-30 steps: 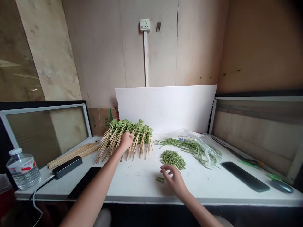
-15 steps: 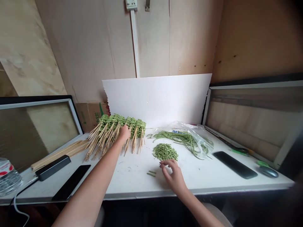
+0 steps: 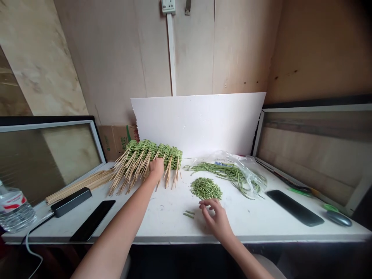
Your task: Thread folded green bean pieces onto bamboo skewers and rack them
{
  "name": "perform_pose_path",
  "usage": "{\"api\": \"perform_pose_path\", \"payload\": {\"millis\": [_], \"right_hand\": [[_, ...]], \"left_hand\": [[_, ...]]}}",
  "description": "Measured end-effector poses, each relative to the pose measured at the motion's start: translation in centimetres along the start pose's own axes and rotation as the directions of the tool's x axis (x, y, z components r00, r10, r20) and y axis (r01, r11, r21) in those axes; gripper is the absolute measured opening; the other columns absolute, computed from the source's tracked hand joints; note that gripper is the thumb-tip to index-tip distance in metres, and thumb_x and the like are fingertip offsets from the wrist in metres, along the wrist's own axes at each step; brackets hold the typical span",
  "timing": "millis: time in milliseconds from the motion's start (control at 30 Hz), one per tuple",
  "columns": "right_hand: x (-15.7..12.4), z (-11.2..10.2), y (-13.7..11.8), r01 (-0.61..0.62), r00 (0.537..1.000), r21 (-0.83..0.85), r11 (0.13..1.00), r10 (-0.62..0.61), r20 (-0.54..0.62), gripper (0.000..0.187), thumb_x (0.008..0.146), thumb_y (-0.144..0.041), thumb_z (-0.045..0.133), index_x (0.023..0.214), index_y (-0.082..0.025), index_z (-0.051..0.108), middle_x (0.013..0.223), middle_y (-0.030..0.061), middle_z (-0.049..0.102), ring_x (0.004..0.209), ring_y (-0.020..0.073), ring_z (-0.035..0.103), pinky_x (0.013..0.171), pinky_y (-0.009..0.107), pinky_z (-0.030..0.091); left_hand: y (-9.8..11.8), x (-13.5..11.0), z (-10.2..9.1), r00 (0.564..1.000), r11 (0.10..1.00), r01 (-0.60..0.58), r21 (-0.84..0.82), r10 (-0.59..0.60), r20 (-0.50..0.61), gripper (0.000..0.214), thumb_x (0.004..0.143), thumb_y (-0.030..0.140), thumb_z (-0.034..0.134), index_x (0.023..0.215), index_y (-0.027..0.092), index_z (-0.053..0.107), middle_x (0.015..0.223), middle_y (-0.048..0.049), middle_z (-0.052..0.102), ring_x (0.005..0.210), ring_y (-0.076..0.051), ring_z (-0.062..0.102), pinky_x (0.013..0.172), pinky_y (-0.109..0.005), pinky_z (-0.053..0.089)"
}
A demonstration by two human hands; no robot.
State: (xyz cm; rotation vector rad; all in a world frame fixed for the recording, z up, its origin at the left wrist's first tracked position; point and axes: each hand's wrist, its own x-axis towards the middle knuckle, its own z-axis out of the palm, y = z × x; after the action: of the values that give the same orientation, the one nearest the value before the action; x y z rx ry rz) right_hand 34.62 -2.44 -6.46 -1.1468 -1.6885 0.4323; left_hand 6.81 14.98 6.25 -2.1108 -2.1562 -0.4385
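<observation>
Left hand [image 3: 157,166]: centre of frame, over the bare ends of the skewers [image 3: 136,166]. Fingers turned from my view, so I cannot tell whether they are closed on a stick.

Right hand [image 3: 214,217]: lower centre, palm side low, thumb and forefinger curved towards each other, tips narrow. I cannot tell whether anything sits between them.

Two cut bean pieces [image 3: 188,215]: lower centre, on the table [image 3: 162,230], just left of the right hand's fingertips and apart from them. Long axes run nearly level across the frame, dipping slightly to the right. The right hand is much the nearer; the left is above and to the left of them.

Pile of cut beans [image 3: 205,187]: centre, right of middle, directly above the right hand's fingers; pieces point every way.

Threaded beans [image 3: 143,148]: stacked left of centre, rows set across their skewers, bare ends fanning downwards, many towards the lower left.

Loose sticks [image 3: 84,185]: left of frame, one long bundle, slanting up to the right.

Whole long beans [image 3: 219,169]: right of centre, partly under a clear plastic bag [image 3: 247,172], lengths mostly left to right.

Black phone [image 3: 93,221]: lower left, flat on the table, beyond both hands' reach of contact.
</observation>
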Motion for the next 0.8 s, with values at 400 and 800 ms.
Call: {"api": "perform_pose_path", "payload": {"millis": [400, 800], "right_hand": [[0.1, -0.1, 0.6, -0.004, 1.000, -0.060, 0.998, 0.003, -0.019, 0.034, 0.096, -0.048, 0.056, 0.104, -0.021, 0.075, 0.101, 0.0129, 0.075, 0.091, 0.0281, 0.067, 0.081, 0.041, 0.057], [0.7, 0.0, 0.0, -0.107, 0.993, -0.142, 0.984, 0.099, -0.061, 0.044, 0.089, -0.058, 0.059, 0.113, -0.024, 0.073, 0.097, 0.0099, 0.079, 0.081, 0.0252, 0.070, 0.071, 0.034, 0.060]], "left_hand": [[-11.5, -6.1, -4.7, 0.886, 0.985, 0.063, -0.160, -0.129, -0.444, 0.046, 0.107, 0.040, 0.036, 0.098, 0.017, 0.075, 0.092, -0.0108, 0.077, 0.086, -0.021, 0.068, 0.076, -0.026, 0.045], [-37.5, -9.0, -7.9, 0.761, 0.818, 0.524, -0.237, -0.575, -0.302, 0.023, 0.084, 0.029, 0.061, 0.091, 0.013, 0.076, 0.085, -0.0126, 0.078, 0.087, -0.032, 0.072, 0.073, -0.032, 0.051]]}}
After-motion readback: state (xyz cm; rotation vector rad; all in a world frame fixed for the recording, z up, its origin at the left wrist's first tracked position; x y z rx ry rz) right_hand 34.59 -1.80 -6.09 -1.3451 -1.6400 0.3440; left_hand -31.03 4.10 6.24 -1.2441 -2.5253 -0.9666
